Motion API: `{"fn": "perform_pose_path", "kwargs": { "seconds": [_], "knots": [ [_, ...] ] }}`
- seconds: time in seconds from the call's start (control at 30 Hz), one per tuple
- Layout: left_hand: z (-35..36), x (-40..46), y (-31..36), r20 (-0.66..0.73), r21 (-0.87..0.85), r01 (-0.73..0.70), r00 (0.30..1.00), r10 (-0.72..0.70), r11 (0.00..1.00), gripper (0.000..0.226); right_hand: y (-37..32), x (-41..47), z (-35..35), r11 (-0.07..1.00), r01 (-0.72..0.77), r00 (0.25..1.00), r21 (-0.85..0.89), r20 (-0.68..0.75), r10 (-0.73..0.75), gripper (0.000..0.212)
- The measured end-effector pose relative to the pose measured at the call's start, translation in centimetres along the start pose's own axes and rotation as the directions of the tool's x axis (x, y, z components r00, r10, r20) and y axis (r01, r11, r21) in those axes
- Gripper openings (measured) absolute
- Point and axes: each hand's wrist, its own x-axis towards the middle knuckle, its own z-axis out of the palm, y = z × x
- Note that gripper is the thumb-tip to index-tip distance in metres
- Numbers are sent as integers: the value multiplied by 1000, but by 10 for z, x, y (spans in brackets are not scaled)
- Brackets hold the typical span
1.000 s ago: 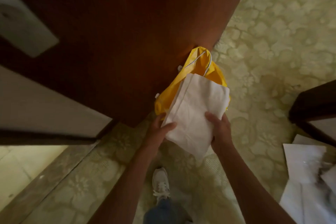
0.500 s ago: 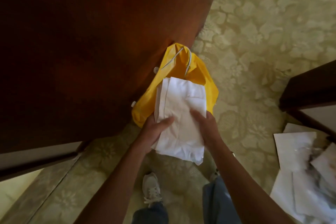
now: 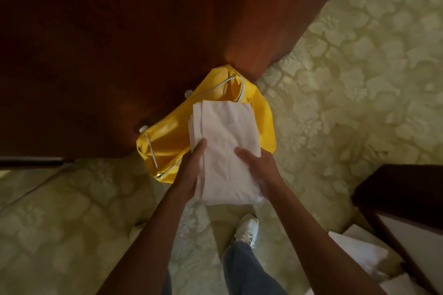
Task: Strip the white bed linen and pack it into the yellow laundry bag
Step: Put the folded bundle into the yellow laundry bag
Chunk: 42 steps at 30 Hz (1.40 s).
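A folded white linen piece [image 3: 225, 151] is held at frame centre, gripped on both long edges: left hand [image 3: 191, 172] curled round its left edge with the thumb on top, right hand [image 3: 257, 167] wrapped round the right edge, thumb likewise laid across the fabric. The fabric is seen as a flat, layered rectangle, creased, with stacked edges fanned at its upper left corner. Its far end is overlapped onto the yellow laundry bag [image 3: 167, 141], which is slumped on the patterned carpet [image 3: 347, 79] against dark wooden furniture [image 3: 119, 31]. A white drawstring [image 3: 151, 148] is threaded along the bag's rim. More white sheets [image 3: 359, 249] are piled at lower right.
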Motion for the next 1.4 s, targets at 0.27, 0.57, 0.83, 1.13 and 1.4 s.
{"fn": "perform_pose_path", "kwargs": {
  "seconds": [0.27,0.57,0.83,1.13,1.4],
  "knots": [
    [11,-13,-28,-120,99,-124,983,136,987,12,13,13,-26,984,-142,944,105,315,102,50],
    [-5,-7,-55,30,274,-175,984,173,946,13,68,-1,-23,959,-31,999,282,50,17,16],
    [-26,26,-106,89,284,-257,966,242,924,25,114,24,-15,941,152,987,302,-1,-159,16],
    [-15,96,-123,-9,374,-480,854,521,793,15,131,114,-7,910,314,938,271,58,-342,22],
    [-28,177,-107,128,427,-627,756,642,652,50,103,186,9,851,400,876,341,131,-465,23]
  ]
}}
